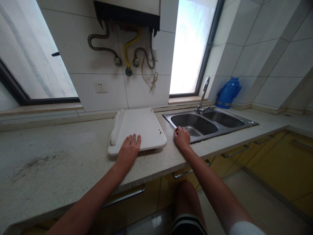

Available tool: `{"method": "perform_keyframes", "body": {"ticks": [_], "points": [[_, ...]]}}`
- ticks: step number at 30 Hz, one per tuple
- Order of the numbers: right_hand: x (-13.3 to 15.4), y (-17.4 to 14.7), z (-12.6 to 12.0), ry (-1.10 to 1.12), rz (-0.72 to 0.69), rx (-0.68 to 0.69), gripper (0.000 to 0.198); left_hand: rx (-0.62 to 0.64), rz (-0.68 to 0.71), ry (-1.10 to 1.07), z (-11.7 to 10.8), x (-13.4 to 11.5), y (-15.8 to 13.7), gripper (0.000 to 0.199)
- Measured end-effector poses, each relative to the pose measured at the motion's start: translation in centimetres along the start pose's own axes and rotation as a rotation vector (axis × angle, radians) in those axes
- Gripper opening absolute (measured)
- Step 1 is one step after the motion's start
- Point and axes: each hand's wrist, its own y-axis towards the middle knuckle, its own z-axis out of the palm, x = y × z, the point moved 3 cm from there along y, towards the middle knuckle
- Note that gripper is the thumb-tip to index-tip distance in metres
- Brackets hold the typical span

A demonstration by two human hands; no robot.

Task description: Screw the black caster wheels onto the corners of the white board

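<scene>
A flat white plastic panel [139, 124] with rounded corners lies on the countertop, a raised ridge along its left side. Small holes and a little peg-like piece [160, 132] show near its right edge. My left hand [129, 147] rests flat on the panel's near part, fingers stretched out. To the right of the panel, at the sink's left rim, my right hand [182, 136] is closed around a slim tool with a thin metal shaft [172, 126], possibly a screwdriver. Most of that tool is hidden by the fingers.
A double steel sink [221, 131] with a tap [203, 94] is set into the countertop [80, 156]. Behind it stands a blue thermos flask [228, 93]. Hoses [132, 44] hang under a wall heater [127, 14]. Yellow cabinets [278, 160] with metal handles run below.
</scene>
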Motion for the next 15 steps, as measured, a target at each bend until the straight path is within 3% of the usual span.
{"method": "perform_keyframes", "body": {"ticks": [15], "points": [[-0.22,-0.98,-0.62,0.084,0.022,-0.052,0.032,0.003,-0.054,-0.096,0.11,-0.35,0.59,0.056]]}}
